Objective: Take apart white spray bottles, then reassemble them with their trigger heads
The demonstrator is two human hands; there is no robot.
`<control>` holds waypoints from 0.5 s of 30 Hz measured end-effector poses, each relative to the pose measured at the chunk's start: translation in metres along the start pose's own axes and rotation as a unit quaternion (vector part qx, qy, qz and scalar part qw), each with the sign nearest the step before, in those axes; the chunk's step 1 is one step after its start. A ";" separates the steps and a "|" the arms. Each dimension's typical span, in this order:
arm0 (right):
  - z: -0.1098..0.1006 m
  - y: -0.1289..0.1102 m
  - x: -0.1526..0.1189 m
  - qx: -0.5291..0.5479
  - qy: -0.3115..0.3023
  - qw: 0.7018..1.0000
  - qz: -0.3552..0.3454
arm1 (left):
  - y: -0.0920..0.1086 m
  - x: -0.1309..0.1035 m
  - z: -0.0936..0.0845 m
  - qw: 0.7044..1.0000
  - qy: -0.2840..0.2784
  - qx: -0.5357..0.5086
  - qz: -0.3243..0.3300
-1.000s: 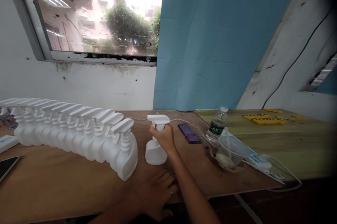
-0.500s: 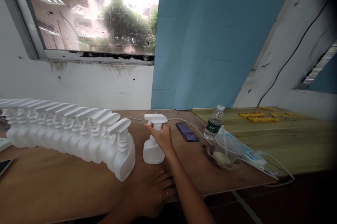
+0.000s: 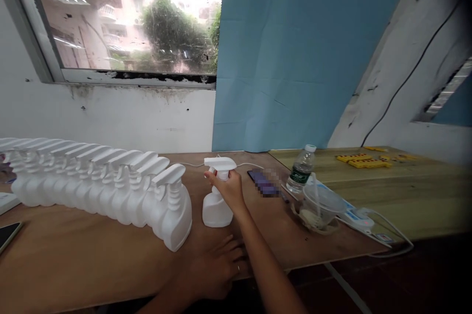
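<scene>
Change in the head view: basically nothing's been moved since half a second ago; the spray bottle [image 3: 217, 212] is still being gripped in the same spot, only the framing's been nudged a touch.
Right hand [image 3: 231, 187]: wrapped around the bottle's neck, just under the nozzle [image 3: 223, 162].
Left hand [image 3: 217, 270]: laid loosely on the tabletop [image 3: 92, 255], fingers stretched out, at 6 o'clock from the bottle.
Bottle spot: held upright, body seen at 7 o'clock from the right hand, nozzle at 11; whether the base is touched down can't be told.
Row of sprayers [image 3: 88, 188]: packed tight at 9 o'clock.
Plastic: matte white, shaped with rounded bodies, ribbed necks and long flat-topped heads.
Tabletop: finished in dull brown.
</scene>
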State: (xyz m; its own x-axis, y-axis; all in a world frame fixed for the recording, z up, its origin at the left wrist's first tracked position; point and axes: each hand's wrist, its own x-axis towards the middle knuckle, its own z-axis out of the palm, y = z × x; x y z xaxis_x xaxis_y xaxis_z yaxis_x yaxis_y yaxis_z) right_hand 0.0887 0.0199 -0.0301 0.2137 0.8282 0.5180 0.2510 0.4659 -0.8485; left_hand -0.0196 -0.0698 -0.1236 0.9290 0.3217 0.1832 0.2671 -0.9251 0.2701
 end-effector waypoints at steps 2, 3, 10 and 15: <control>0.000 0.000 0.000 0.004 -0.004 1.000 0.005 | -0.001 0.000 0.002 1.000 0.001 -0.004 -0.004; 0.000 0.000 0.000 0.007 -0.007 1.000 0.007 | -0.001 -0.001 0.003 1.000 0.001 -0.006 -0.005; 0.000 0.001 0.000 0.011 -0.005 1.000 0.006 | -0.002 0.000 0.008 1.000 0.013 -0.015 -0.011; -0.001 0.000 0.000 0.018 -0.012 1.000 0.008 | -0.002 0.001 0.010 0.999 0.023 -0.026 -0.015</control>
State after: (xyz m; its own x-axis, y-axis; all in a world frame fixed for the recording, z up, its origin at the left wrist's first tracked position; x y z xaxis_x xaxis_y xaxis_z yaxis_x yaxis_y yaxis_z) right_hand 0.0901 0.0198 -0.0300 0.1946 0.8429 0.5017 0.2133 0.4628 -0.8604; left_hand -0.0171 -0.0693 -0.1332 0.9075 0.3598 0.2168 0.2806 -0.9033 0.3246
